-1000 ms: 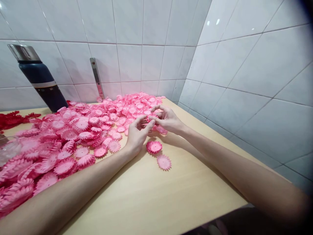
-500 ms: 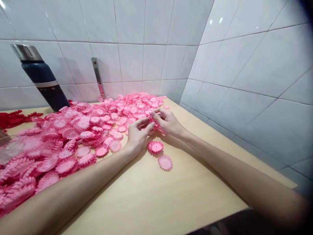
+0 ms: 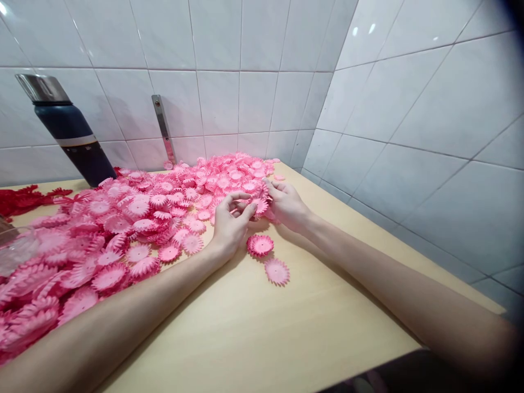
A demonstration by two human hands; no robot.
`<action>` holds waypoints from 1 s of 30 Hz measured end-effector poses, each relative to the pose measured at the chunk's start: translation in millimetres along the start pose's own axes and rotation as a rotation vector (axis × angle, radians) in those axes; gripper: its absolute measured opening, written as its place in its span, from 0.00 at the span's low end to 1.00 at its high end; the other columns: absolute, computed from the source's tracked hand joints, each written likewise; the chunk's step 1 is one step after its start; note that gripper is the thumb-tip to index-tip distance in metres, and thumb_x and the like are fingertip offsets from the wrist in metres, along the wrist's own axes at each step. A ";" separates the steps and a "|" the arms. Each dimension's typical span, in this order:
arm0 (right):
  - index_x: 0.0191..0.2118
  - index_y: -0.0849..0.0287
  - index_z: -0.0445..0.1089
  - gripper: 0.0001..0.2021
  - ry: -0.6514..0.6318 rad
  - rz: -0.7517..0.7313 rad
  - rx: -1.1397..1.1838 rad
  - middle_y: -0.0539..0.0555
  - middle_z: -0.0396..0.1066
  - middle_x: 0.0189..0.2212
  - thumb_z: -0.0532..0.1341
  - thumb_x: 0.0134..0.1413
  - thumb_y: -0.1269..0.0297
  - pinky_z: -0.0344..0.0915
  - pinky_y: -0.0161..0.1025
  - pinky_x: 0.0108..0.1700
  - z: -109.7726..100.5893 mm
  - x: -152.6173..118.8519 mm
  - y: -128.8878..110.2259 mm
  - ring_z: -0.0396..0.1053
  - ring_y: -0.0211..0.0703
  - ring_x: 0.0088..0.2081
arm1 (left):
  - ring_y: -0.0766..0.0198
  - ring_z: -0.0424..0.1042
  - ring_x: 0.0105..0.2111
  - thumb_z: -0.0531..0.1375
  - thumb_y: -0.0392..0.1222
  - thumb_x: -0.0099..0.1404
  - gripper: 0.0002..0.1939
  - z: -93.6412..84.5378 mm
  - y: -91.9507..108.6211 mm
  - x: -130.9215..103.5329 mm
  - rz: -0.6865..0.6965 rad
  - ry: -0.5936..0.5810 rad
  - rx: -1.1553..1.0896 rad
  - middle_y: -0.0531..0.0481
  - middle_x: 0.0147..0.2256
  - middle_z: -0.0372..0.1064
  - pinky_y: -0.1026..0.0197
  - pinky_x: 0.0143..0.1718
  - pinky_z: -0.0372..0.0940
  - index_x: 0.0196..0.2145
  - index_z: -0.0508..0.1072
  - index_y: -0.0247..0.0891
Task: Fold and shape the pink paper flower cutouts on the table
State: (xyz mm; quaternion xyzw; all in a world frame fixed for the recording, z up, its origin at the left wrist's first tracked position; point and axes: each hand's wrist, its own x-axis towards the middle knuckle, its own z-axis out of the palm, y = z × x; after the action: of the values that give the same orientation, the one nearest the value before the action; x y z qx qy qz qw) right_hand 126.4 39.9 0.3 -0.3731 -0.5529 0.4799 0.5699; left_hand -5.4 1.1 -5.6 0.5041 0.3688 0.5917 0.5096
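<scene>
My left hand (image 3: 232, 221) rests on the table's wooden top with thumb and fingers pinched round a pink flower-petal disc (image 3: 260, 206), whose scalloped edge sticks out past the thumb. Just to the right, my right hand (image 3: 289, 206) has its thumb and fingers closed at the edge of the pink pieces. What lies between those fingertips is partly hidden against the pile. Below the hands lie a darker pink petal disc (image 3: 260, 245) and a paler single disc (image 3: 277, 272), both flat on the table.
A big heap of pink petal discs (image 3: 139, 206) spreads from the left to the back wall. A dark blue bottle (image 3: 79, 139) stands behind it, beside red petal pieces (image 3: 24, 201). White tiled walls (image 3: 262, 101) bound the table (image 3: 254, 338) at the back and right.
My right hand has moved slightly right and away from the left fingertips. The pink disc in my left hand now shows in the gap. The two discs below have stayed put.
</scene>
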 end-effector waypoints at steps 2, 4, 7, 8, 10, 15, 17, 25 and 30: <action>0.25 0.56 0.61 0.20 0.000 0.070 0.142 0.48 0.63 0.19 0.64 0.47 0.45 0.62 0.37 0.23 3.7 1.7 0.5 0.62 0.38 0.21 | 0.69 0.68 0.26 0.66 0.39 0.54 0.14 1.6 1.3 -0.7 0.027 -0.004 0.009 0.55 0.25 0.64 0.65 0.30 0.67 0.39 0.71 0.35; 0.27 0.56 0.61 0.17 0.008 0.079 0.212 0.51 0.67 0.22 0.64 0.47 0.49 0.67 0.40 0.27 8.7 1.4 -3.0 0.67 0.42 0.25 | 0.70 0.66 0.26 0.64 0.38 0.55 0.13 3.0 1.7 -0.9 0.059 0.002 0.005 0.55 0.25 0.62 0.66 0.29 0.66 0.38 0.70 0.36; 0.28 0.56 0.62 0.14 0.037 0.041 0.217 0.54 0.71 0.26 0.64 0.48 0.52 0.70 0.44 0.31 14.8 -1.4 -10.2 0.70 0.47 0.31 | 0.70 0.65 0.24 0.63 0.37 0.57 0.11 4.5 1.8 -0.7 0.094 -0.007 -0.013 0.57 0.25 0.60 0.66 0.28 0.66 0.38 0.68 0.37; 0.29 0.56 0.62 0.14 0.042 0.030 0.217 0.54 0.71 0.26 0.63 0.48 0.52 0.71 0.45 0.32 15.9 -2.4 -11.8 0.71 0.48 0.32 | 0.71 0.64 0.24 0.62 0.36 0.57 0.10 4.8 1.6 -0.6 0.098 -0.015 -0.017 0.57 0.25 0.59 0.66 0.28 0.66 0.38 0.68 0.37; 0.29 0.56 0.63 0.13 0.052 0.023 0.230 0.55 0.71 0.26 0.63 0.50 0.53 0.71 0.46 0.33 16.4 -3.8 -12.6 0.71 0.49 0.33 | 0.72 0.63 0.23 0.61 0.35 0.58 0.10 5.0 1.1 -0.3 0.101 -0.033 -0.016 0.57 0.26 0.58 0.67 0.26 0.64 0.38 0.67 0.38; 0.25 0.57 0.63 0.09 0.071 0.030 0.327 0.51 0.68 0.24 0.64 0.48 0.64 0.70 0.43 0.35 11.2 -4.0 -9.9 0.68 0.43 0.29 | 0.72 0.62 0.23 0.59 0.33 0.60 0.09 5.4 -0.7 0.2 0.118 -0.057 -0.010 0.57 0.26 0.58 0.69 0.25 0.61 0.39 0.66 0.39; 0.23 0.57 0.64 0.10 0.049 0.022 0.335 0.50 0.67 0.23 0.65 0.48 0.66 0.69 0.41 0.35 7.5 -4.3 -11.9 0.66 0.40 0.28 | 0.72 0.62 0.23 0.58 0.32 0.60 0.09 5.7 -0.8 0.0 0.123 -0.071 -0.017 0.57 0.26 0.58 0.69 0.25 0.60 0.39 0.66 0.40; 0.25 0.58 0.68 0.16 -0.126 -0.075 -0.063 0.47 0.63 0.20 0.66 0.50 0.51 0.61 0.35 0.27 -2.7 -7.1 -26.3 0.61 0.35 0.23 | 0.70 0.63 0.24 0.58 0.32 0.60 0.09 2.5 -3.5 1.8 0.117 -0.046 0.035 0.55 0.26 0.63 0.67 0.27 0.60 0.39 0.71 0.40; 0.29 0.59 0.72 0.15 -0.097 -0.286 -0.367 0.49 0.68 0.25 0.72 0.39 0.54 0.65 0.36 0.31 0.9 -10.3 -28.4 0.66 0.38 0.28 | 0.68 0.66 0.28 0.58 0.33 0.60 0.10 1.2 -5.2 3.3 0.126 -0.014 0.031 0.52 0.28 0.67 0.66 0.31 0.63 0.39 0.73 0.38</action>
State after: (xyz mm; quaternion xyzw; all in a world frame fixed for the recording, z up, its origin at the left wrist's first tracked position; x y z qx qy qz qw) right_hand 130.1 22.5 24.7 -0.3651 -0.7047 0.3031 0.5275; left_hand -2.9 5.3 -9.5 0.5383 0.3417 0.6134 0.4660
